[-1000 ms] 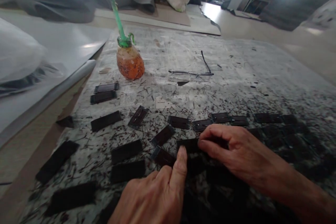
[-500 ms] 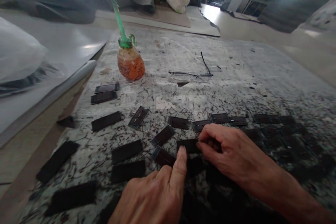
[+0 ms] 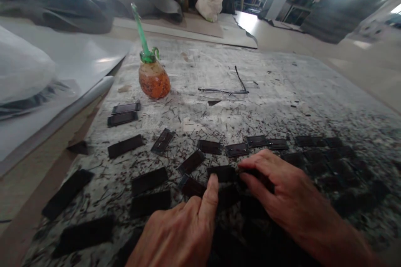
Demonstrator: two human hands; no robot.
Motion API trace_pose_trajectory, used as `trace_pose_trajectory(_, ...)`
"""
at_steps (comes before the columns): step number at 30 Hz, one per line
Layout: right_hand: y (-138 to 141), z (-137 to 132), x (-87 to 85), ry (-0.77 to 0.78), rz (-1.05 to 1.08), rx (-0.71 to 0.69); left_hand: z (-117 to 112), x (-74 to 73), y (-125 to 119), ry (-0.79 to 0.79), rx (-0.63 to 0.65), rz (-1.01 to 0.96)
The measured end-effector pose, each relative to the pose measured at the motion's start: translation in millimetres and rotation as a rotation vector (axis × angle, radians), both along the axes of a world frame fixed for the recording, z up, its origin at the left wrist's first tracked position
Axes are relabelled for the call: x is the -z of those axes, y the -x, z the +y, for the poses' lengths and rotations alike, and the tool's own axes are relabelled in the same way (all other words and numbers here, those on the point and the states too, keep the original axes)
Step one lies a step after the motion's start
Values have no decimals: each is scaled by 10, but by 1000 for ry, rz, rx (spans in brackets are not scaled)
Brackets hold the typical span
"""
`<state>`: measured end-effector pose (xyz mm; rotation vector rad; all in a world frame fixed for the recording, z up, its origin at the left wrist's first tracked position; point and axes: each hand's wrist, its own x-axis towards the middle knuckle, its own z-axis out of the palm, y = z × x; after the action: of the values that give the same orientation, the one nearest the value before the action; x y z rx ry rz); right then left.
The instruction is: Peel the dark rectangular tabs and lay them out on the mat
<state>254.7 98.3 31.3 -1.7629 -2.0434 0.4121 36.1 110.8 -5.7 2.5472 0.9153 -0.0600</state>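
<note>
A small black rectangular piece (image 3: 226,172) lies flat on the scrap-strewn work surface between my hands. The outstretched index finger of my left hand (image 3: 184,227) presses on its near left edge, with the other fingers of that hand bent. At the piece's right end, the thumb and index finger of my right hand (image 3: 275,183) are curled close together. Anything between those fingertips is too dark and small to make out. Two dark pieces with clear edges, one tilted (image 3: 191,162) and one partly behind my left index finger (image 3: 191,185), lie just to the left.
More black pieces (image 3: 150,203) lie around my hands, several grouped at the right (image 3: 338,162). Eyeglasses (image 3: 224,91) and an orange glass vessel with a green spout (image 3: 154,80) stand farther back. Dark thread-like scraps litter the worktable (image 3: 275,108). A white plastic bundle (image 3: 25,62) sits at the left.
My right thumb and index finger have parted slightly and shifted just off the black piece's right end. My left index finger stays on the piece. The view has tilted up slightly.
</note>
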Motion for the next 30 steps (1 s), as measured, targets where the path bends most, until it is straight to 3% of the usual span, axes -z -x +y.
trace_pose_trajectory(9, 91, 98, 68, 83, -137, 65, 20, -30, -34, 35, -22, 3)
trace_pose_trajectory(20, 79, 131, 73, 99, -123, 72, -9, -7, -19, 10, -2, -39)
trace_pose_trajectory(30, 94, 140, 118, 33, -226, 73, 39, -54, -52, 41, 12, -22)
